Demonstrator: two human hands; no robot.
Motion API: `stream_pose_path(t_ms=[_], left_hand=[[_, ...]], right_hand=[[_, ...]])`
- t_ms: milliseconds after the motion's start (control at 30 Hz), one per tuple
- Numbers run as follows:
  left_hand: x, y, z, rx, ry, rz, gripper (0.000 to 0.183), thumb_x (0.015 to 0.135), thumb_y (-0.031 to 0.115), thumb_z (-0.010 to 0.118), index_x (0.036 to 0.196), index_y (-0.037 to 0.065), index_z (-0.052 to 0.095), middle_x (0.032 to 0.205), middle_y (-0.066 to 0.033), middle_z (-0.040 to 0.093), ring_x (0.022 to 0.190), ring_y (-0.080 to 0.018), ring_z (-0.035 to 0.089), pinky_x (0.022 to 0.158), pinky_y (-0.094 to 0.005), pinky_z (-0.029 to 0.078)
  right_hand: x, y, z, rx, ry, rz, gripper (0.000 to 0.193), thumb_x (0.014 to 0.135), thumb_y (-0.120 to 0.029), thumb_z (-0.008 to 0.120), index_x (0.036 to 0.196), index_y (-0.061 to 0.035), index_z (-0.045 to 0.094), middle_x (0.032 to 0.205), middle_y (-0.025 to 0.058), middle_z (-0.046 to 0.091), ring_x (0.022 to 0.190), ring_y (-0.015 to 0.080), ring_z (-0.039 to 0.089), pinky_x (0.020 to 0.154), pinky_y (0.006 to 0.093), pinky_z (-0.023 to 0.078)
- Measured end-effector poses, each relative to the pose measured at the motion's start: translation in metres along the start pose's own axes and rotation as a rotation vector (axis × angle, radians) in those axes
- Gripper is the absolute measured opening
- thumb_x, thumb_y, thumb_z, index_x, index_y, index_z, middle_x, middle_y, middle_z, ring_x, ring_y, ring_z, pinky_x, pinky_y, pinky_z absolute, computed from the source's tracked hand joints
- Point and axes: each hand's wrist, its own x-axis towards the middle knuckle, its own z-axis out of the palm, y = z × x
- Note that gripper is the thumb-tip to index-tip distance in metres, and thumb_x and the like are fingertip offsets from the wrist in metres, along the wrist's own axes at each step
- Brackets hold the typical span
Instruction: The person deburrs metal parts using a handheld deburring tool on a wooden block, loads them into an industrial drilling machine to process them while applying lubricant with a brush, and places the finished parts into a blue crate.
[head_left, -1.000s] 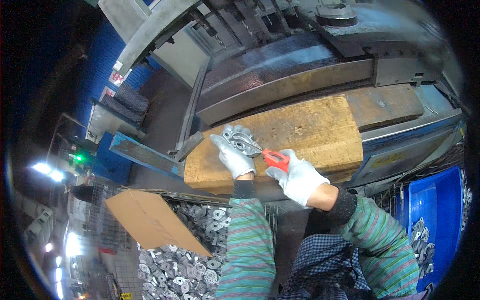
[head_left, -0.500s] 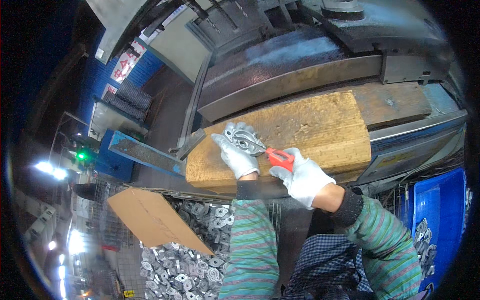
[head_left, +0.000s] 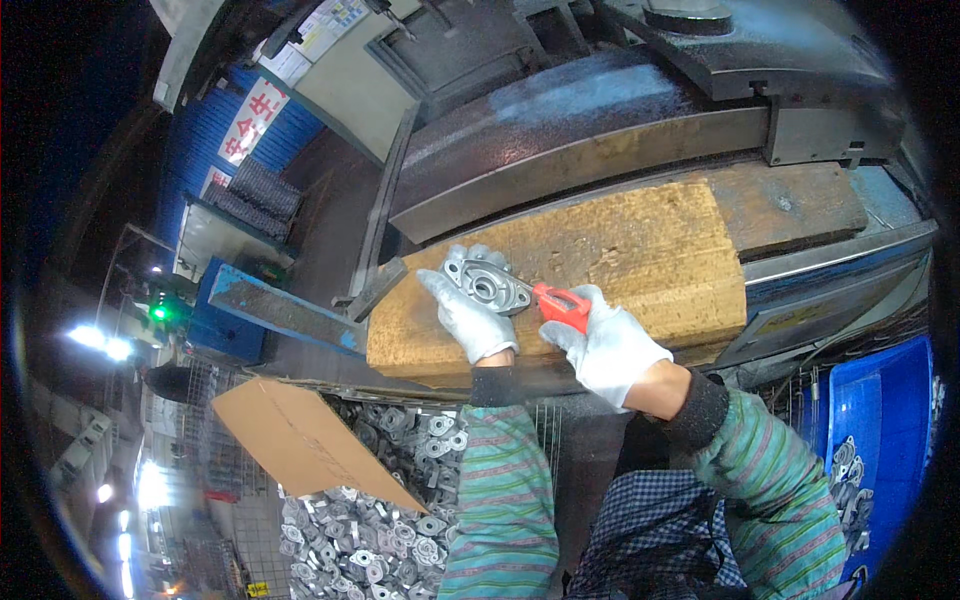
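My left hand (head_left: 470, 312), in a white glove, is closed around a grey cast metal part (head_left: 487, 288) with a round bore and flanged ends. The part's face is turned up, above the left part of a wooden block (head_left: 620, 240). In my right hand (head_left: 615, 350), also gloved in white, is a red-handled hand tool (head_left: 562, 306). Its tip reaches the right end of the part; its exact kind is hard to make out. The fingers of my right hand wrap the handle and partly cover it.
A steel bar (head_left: 580, 165) of the machine runs behind the block. Below left, many similar metal castings (head_left: 370, 550) lie beside a tilted cardboard sheet (head_left: 310, 440). A blue bin (head_left: 880, 400) with more castings stands at right. A blue-edged metal arm (head_left: 285, 305) juts out at left.
The tool's tip has drawn back from across the part's face to its right end. The part is turned slightly and its bore shows more fully. Both hands keep their hold.
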Motion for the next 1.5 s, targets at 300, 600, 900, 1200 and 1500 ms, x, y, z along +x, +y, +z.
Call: stream_pose_path(t_ms=[300, 600, 900, 1200, 1500], left_hand=[[0.0, 0.001, 0.001, -0.033, 0.002, -0.027, 0.061, 0.094, 0.063, 0.03, 0.103, 0.007, 0.053, 0.094, -0.0132, 0.058, 0.083, -0.0295, 0.056, 0.074, -0.0418, 0.046], [-0.009, 0.008, 0.006, 0.012, -0.014, 0.014, 0.057, 0.094, 0.06, 0.036, 0.104, 0.008, 0.055, 0.096, -0.0125, 0.06, 0.085, -0.0296, 0.059, 0.077, -0.0404, 0.05], [-0.115, 0.007, 0.01, -0.578, -0.45, -0.623, 0.041, 0.092, 0.047, 0.044, 0.099, 0.009, 0.058, 0.094, -0.0101, 0.061, 0.09, -0.029, 0.058, 0.081, -0.0521, 0.049], [-0.221, 0.005, 0.029, -0.471, -0.326, -0.862, 0.049, 0.095, 0.057, 0.033, 0.097, 0.013, 0.055, 0.098, -0.0075, 0.058, 0.1, -0.0289, 0.053, 0.086, -0.054, 0.043], [-0.247, -0.034, 0.022, -0.612, -0.521, -0.908, 0.043, 0.097, 0.045, 0.034, 0.101, 0.008, 0.054, 0.097, -0.0106, 0.058, 0.095, -0.0312, 0.056, 0.085, -0.0501, 0.046]], right_hand=[[0.006, -0.005, 0.0, -0.05, -0.021, 0.01, 0.047, 0.093, -0.035, 0.051, 0.122, 0.0007, 0.04, 0.085, 0.0277, 0.062, 0.082, 0.045, 0.061, 0.072, 0.0471, 0.047], [-0.054, 0.002, -0.057, 0.065, 0.244, -0.027, 0.039, 0.09, -0.017, 0.061, 0.124, -0.0045, 0.045, 0.112, 0.0151, 0.062, 0.095, 0.0255, 0.063, 0.083, 0.0343, 0.051], [-0.097, 0.129, -0.257, -0.01, 1.199, -0.137, 0.042, 0.091, -0.013, 0.059, 0.13, -0.0039, 0.048, 0.118, 0.0126, 0.061, 0.108, 0.0184, 0.057, 0.095, 0.0315, 0.044], [-0.149, 0.166, -0.23, 0.008, 1.205, 0.009, 0.053, 0.086, -0.021, 0.066, 0.131, 0.0014, 0.047, 0.126, 0.0151, 0.056, 0.112, 0.023, 0.055, 0.095, 0.0319, 0.042], [-0.23, 0.07, -0.066, 0.705, 0.247, 0.319, 0.06, 0.092, -0.034, 0.056, 0.136, 0.0035, 0.04, 0.116, 0.0154, 0.061, 0.107, 0.0216, 0.059, 0.093, 0.0309, 0.046]])
